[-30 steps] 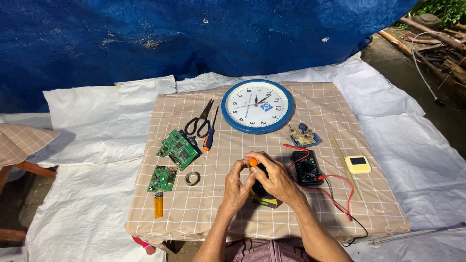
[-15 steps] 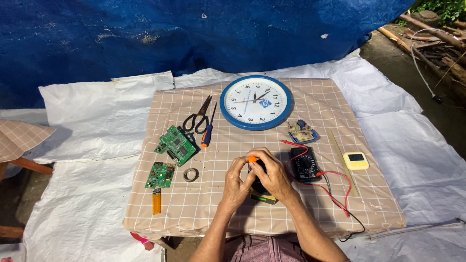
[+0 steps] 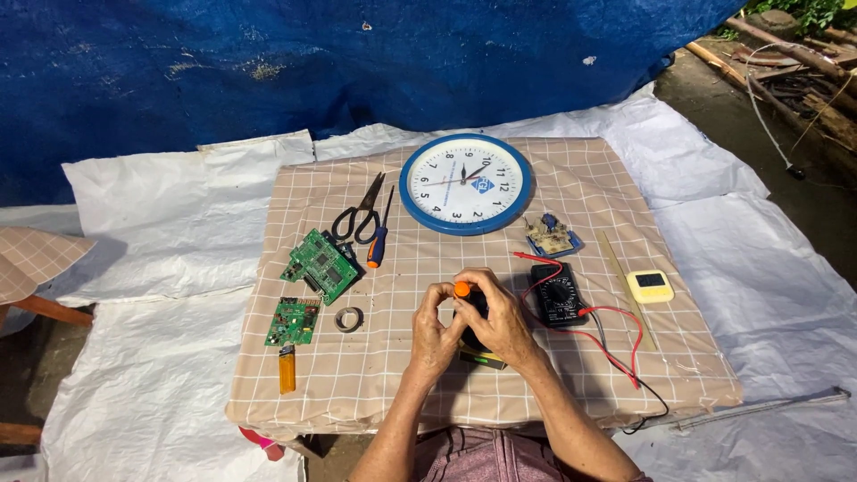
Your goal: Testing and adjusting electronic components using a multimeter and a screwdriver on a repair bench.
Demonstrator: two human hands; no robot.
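Both hands meet at the near middle of a table covered in a beige checked cloth (image 3: 625, 178). My left hand (image 3: 435, 332) and my right hand (image 3: 498, 319) are wrapped around a small dark object with an orange tip (image 3: 462, 290); most of that object is hidden by the fingers. A small yellow-green piece (image 3: 482, 360) lies under my right hand. Just to the right of my right hand sits a black multimeter (image 3: 557, 294) with red and black leads (image 3: 616, 344).
A blue-rimmed wall clock (image 3: 465, 184) lies at the far middle. Scissors (image 3: 358, 214), a screwdriver (image 3: 379, 239), two green circuit boards (image 3: 320, 265) (image 3: 292, 322), a tape ring (image 3: 349, 319) and an orange lighter (image 3: 287, 368) lie on the left. A small circuit (image 3: 551, 236) and yellow device (image 3: 650, 286) lie right.
The view has shifted slightly. Both hands stay together on the dark object with the orange tip, with only small finger movement.
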